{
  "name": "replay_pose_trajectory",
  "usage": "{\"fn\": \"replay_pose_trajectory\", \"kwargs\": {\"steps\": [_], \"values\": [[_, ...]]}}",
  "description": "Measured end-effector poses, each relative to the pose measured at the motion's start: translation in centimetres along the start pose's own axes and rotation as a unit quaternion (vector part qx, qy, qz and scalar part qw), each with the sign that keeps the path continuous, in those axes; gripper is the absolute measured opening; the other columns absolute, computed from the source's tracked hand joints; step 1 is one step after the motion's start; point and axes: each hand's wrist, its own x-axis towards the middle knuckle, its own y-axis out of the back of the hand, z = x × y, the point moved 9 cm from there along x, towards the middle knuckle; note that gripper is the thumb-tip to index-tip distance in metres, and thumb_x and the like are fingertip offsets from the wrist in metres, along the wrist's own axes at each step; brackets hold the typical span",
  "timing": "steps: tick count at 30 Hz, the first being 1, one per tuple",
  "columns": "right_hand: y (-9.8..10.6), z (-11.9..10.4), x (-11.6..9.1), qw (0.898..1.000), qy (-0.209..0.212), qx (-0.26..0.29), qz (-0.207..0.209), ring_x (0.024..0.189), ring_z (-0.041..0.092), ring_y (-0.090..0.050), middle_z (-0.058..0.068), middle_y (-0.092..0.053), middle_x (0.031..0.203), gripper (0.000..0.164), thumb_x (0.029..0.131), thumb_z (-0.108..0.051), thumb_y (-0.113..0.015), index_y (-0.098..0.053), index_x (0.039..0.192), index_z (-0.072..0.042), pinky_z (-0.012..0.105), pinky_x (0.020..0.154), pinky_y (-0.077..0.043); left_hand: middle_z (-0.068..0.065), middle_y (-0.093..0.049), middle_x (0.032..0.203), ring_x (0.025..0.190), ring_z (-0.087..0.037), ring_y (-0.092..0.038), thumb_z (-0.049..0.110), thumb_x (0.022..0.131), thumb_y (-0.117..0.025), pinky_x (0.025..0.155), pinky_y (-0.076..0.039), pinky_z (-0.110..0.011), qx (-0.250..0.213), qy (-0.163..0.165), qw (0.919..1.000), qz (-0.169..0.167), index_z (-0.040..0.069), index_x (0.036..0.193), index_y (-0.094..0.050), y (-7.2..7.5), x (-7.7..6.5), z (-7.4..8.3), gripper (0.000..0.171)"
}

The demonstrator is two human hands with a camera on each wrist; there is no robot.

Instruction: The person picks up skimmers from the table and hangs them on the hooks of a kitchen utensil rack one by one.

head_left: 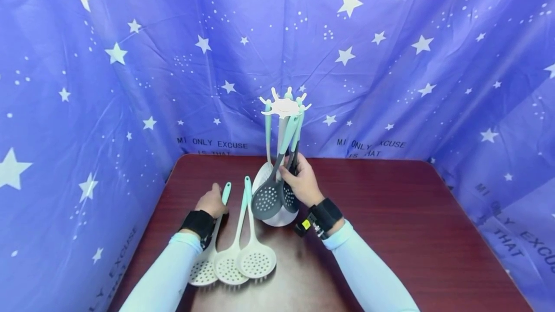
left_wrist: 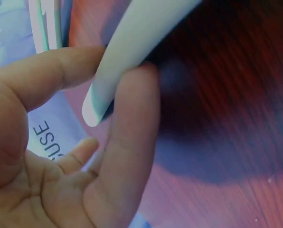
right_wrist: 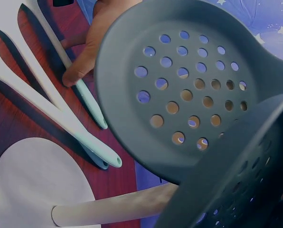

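My left hand (head_left: pixel 211 202) pinches the mint-tipped handle of the leftmost white skimmer (head_left: pixel 204 272) between thumb and finger. In the left wrist view the pale handle (left_wrist: pixel 132 38) passes between those fingertips. Two more white skimmers, a middle one (head_left: pixel 231 268) and a right one (head_left: pixel 257 260), lie beside it with crossing handles. A white utensil stand (head_left: pixel 285 106) carries hanging tools with mint handle ends. Among them are two dark grey skimmers, a front one (head_left: pixel 265 200) and another (head_left: pixel 289 197) beside it. My right hand (head_left: pixel 304 183) grips a dark handle near the post; its fingers are partly hidden.
The stand's round white base (right_wrist: pixel 42 180) rests on the dark red wooden table (head_left: pixel 381 215). A white utensil (head_left: pixel 261 175) hangs on the stand's left side. Blue star-printed curtain (head_left: pixel 243 61) surrounds the table's back and sides.
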Motion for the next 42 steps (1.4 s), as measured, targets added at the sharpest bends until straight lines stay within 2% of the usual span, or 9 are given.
{"fn": "replay_pose_trajectory", "kwargs": {"steps": [3,6,11,15,20,25,30,37,42], "values": [[-0.1,0.0,0.0,1.0,0.005,0.001,0.0,0.075,0.007,-0.059,-0.001,-0.06,0.083,0.013,0.094,0.004,-0.065,-0.059,0.105,0.004,0.021,0.069,-0.052,-0.019,-0.066,0.092,0.072,-0.032,-0.065,0.007,0.078,-0.082,0.059,-0.057,-0.039,-0.021,-0.016,0.9996,-0.005,-0.002,0.129,-0.044,-0.1,-0.1,0.1,0.065],[-0.1,-0.1,0.0,1.0,0.011,0.004,0.0,0.073,0.007,-0.058,-0.001,-0.059,0.082,0.012,0.094,0.006,-0.065,-0.059,0.105,0.005,0.021,0.068,-0.051,-0.016,-0.064,0.09,0.067,-0.028,-0.062,0.003,0.078,-0.08,0.049,-0.055,-0.034,-0.041,-0.025,0.9988,-0.012,0.002,0.125,-0.049,-0.2,-0.1,0.0,0.057],[-0.1,0.0,0.0,1.0,0.006,0.009,-0.003,0.073,0.008,-0.057,-0.001,-0.058,0.081,0.012,0.094,0.006,-0.064,-0.059,0.105,0.005,0.021,0.068,-0.05,-0.019,-0.066,0.102,0.07,-0.026,-0.064,0.0,0.078,-0.079,0.045,-0.056,-0.032,-0.083,-0.014,0.9963,-0.019,0.002,0.131,-0.053,-0.5,0.2,-0.5,0.059],[-0.2,-0.1,0.0,1.0,-0.001,0.014,-0.004,0.073,0.009,-0.057,-0.001,-0.058,0.081,0.012,0.095,0.005,-0.064,-0.058,0.105,0.005,0.022,0.067,-0.05,-0.021,-0.066,0.11,0.076,-0.028,-0.066,0.0,0.077,-0.08,0.047,-0.058,-0.033,-0.107,-0.006,0.9942,-0.01,0.002,0.13,-0.053,-0.1,0.4,-0.8,0.06],[-0.2,-0.1,0.0,1.0,-0.002,0.015,-0.003,0.072,0.009,-0.058,-0.001,-0.058,0.08,0.012,0.095,0.005,-0.064,-0.058,0.106,0.005,0.022,0.067,-0.05,-0.017,-0.064,0.101,0.075,-0.027,-0.065,-0.002,0.08,-0.079,0.048,-0.058,-0.033,-0.122,-0.016,0.9924,0.0,0.005,0.131,-0.051,1.0,0.5,-0.6,0.059],[-0.3,0.2,0.1,1.0,0.0,0.019,-0.008,0.073,0.01,-0.059,0.0,-0.059,0.081,0.013,0.097,0.003,-0.063,-0.057,0.108,0.007,0.022,0.069,-0.051,-0.011,-0.065,0.089,0.068,-0.024,-0.064,0.001,0.081,-0.077,0.059,-0.057,-0.037,-0.088,-0.06,0.9934,0.043,0.008,0.135,-0.054,2.9,0.4,-0.1,0.06],[-0.3,0.4,0.0,1.0,-0.005,0.013,-0.008,0.075,0.009,-0.06,0.0,-0.061,0.081,0.014,0.097,0.002,-0.064,-0.057,0.108,0.008,0.022,0.07,-0.052,-0.008,-0.069,0.092,0.081,-0.026,-0.064,0.007,0.083,-0.078,0.074,-0.054,-0.045,-0.033,-0.09,0.9914,0.089,0.009,0.138,-0.061,4.4,0.1,0.4,0.058],[-0.3,0.5,-0.1,1.0,-0.003,0.023,-0.008,0.073,0.009,-0.06,0.0,-0.059,0.079,0.015,0.097,0.003,-0.063,-0.056,0.108,0.01,0.022,0.07,-0.053,-0.021,-0.07,0.11,0.099,-0.039,-0.067,0.007,0.084,-0.077,0.084,-0.054,-0.057,0.011,-0.086,0.9877,0.131,0.006,0.14,-0.064,5.6,-0.4,0.0,0.057],[-0.3,0.3,0.0,1.0,-0.004,0.028,-0.005,0.072,0.008,-0.059,0.0,-0.059,0.08,0.012,0.097,0.004,-0.063,-0.057,0.107,0.005,0.022,0.069,-0.051,-0.027,-0.068,0.117,0.105,-0.047,-0.066,0.006,0.086,-0.074,0.085,-0.054,-0.062,0.021,-0.058,0.9858,0.156,0.007,0.145,-0.059,6.9,-0.2,-1.6,0.061]]}}
